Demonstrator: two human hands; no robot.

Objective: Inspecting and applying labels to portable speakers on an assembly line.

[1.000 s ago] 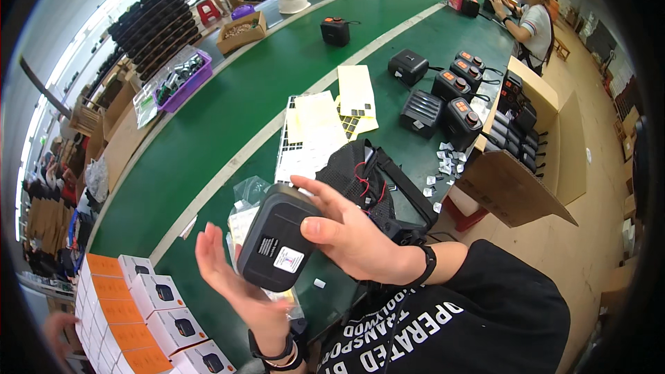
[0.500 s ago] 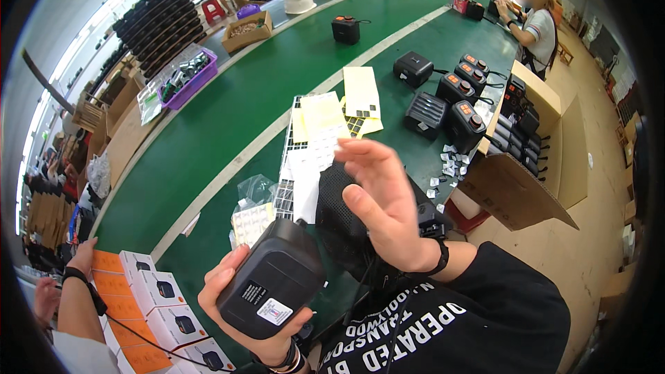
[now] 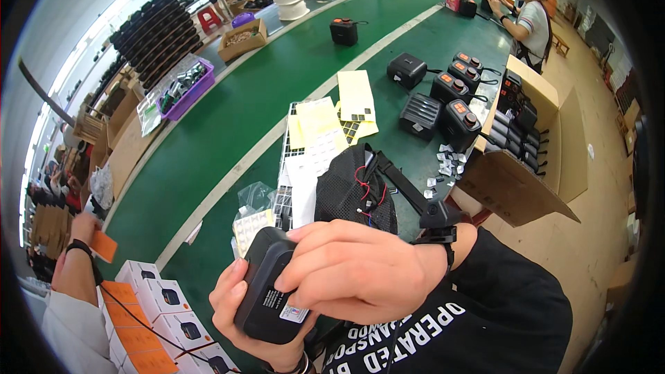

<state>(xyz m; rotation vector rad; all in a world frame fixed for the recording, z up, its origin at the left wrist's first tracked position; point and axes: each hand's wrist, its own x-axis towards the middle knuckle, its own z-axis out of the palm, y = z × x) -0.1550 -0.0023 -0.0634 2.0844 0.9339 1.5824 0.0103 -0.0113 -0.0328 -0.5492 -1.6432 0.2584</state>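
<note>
My left hand (image 3: 227,301) grips a black box-shaped device (image 3: 258,315) with rounded corners, held tilted near my body. Across its upward face lies my right hand (image 3: 360,263), fingers bent and pressed on it beside a small printed patch. A white label (image 3: 294,314) shows partly below those fingers; whether anything is pinched under them is hidden. Just beyond is a black mesh bag (image 3: 343,197) with thin red wires, a black strap next to it. Sheets of small stickers (image 3: 253,228) and yellow paper sheets (image 3: 315,121) lie on the green table.
Several similar black devices (image 3: 450,88) stand at the right, near an open cardboard box (image 3: 516,190) and white scraps (image 3: 450,159). White-and-orange boxes (image 3: 166,294) line the lower left, where a co-worker's hand (image 3: 83,228) holds an orange piece. A purple basket (image 3: 187,90) sits beyond the table.
My right hand has come down from above the mesh bag onto the device. The device has turned more upright in my left hand. The co-worker has lifted an orange piece.
</note>
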